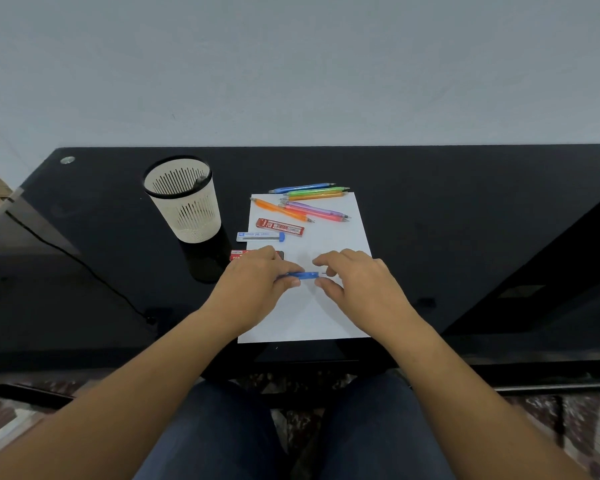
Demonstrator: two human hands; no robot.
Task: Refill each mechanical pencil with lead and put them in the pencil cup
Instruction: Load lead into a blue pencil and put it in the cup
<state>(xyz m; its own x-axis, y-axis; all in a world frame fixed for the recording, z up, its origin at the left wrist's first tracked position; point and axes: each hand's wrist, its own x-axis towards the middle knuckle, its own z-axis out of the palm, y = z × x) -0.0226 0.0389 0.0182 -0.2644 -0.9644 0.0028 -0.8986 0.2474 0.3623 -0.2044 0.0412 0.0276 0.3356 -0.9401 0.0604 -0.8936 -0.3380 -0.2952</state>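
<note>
A translucent blue mechanical pencil (302, 275) is pinched in the closed fingers of the left hand (257, 282) above the white paper sheet (333, 237). The right hand (357, 282) is held beside its end, fingers curled; whether anything is gripped cannot be told. The cream slotted pencil cup (184, 199) stands left of the sheet, on the black glossy table (465, 209). Bare paper lies near the sheet's front edge.

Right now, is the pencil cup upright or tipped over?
Upright. The pencil cup stands on its base on the black table, open rim facing up.
</note>
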